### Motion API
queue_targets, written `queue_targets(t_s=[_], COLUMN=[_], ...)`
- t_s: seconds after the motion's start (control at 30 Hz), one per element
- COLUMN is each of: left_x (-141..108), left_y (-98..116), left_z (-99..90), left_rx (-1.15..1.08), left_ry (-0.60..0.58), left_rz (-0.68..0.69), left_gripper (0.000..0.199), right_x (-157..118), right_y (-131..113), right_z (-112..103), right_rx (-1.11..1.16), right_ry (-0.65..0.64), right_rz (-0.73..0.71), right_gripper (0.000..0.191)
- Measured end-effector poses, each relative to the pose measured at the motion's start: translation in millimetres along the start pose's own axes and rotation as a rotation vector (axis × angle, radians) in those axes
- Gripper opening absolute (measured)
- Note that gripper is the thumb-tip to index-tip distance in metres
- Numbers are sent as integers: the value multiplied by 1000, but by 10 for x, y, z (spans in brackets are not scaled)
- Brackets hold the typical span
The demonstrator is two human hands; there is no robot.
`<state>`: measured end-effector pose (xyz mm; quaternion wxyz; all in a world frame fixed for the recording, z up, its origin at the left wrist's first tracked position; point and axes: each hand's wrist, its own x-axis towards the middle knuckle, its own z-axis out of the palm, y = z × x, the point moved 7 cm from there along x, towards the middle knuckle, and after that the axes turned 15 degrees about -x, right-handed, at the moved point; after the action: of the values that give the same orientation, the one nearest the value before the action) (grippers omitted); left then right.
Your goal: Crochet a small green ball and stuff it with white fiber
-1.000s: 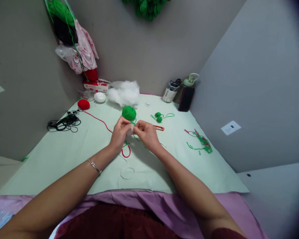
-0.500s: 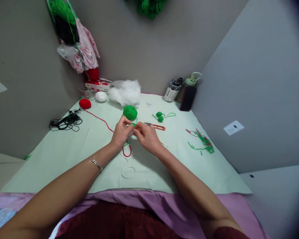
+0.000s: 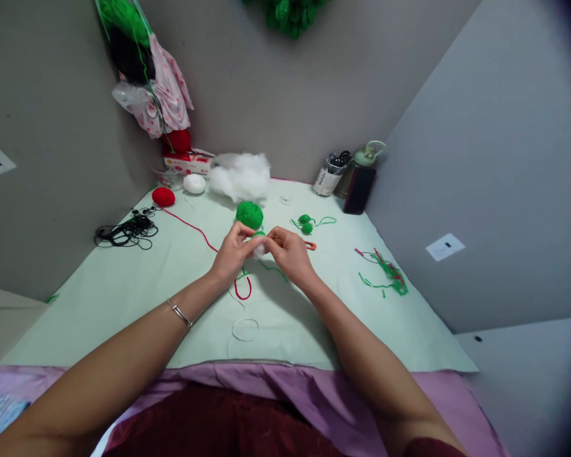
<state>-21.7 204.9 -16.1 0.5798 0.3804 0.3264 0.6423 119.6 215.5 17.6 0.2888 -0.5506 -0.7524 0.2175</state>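
Note:
A small green and white piece (image 3: 259, 249) is pinched between my two hands above the table's middle. My left hand (image 3: 232, 251) grips it from the left with thumb and fingers. From the right, the closed fingers of my right hand (image 3: 288, 254) touch it; exactly what they pinch is too small to tell. A green ball of yarn (image 3: 250, 216) lies just beyond my hands. Green yarn hangs below the piece toward the right. A red yarn loop (image 3: 242, 289) and thin white thread (image 3: 245, 329) lie nearer me. My right hand partly hides orange-handled snips (image 3: 310, 245).
White stuffing (image 3: 242, 178), a white ball (image 3: 193, 185) and a red ball (image 3: 163, 197) stand at the back left. Black cords (image 3: 128, 231) lie left. Small green balls (image 3: 306, 223), a pen holder (image 3: 328, 178), a phone (image 3: 360, 190) and yarn scraps (image 3: 391, 273) are on the right.
My right hand has shifted slightly right and up, now covering most of the snips. More of the white part and a hanging green strand show between and below my hands.

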Motion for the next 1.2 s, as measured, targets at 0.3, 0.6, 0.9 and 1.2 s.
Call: queue_targets(t_s=[0.3, 0.6, 0.9, 1.2], left_x=[93, 61, 50, 10], left_y=[4, -62, -61, -37], left_z=[-157, -102, -96, -32], left_rx=[76, -53, -65, -84], left_ry=[120, 84, 57, 54], left_rz=[89, -60, -75, -58], left_gripper=[25, 24, 18, 20], right_x=[-186, -42, -51, -26], right_y=[-276, -103, -179, -57], right_z=[136, -66, -92, -4], right_rx=[-105, -163, 579, 8], right_ry=[-62, 68, -59, 7], right_rz=[-96, -94, -123, -175], right_gripper=[11, 19, 21, 7])
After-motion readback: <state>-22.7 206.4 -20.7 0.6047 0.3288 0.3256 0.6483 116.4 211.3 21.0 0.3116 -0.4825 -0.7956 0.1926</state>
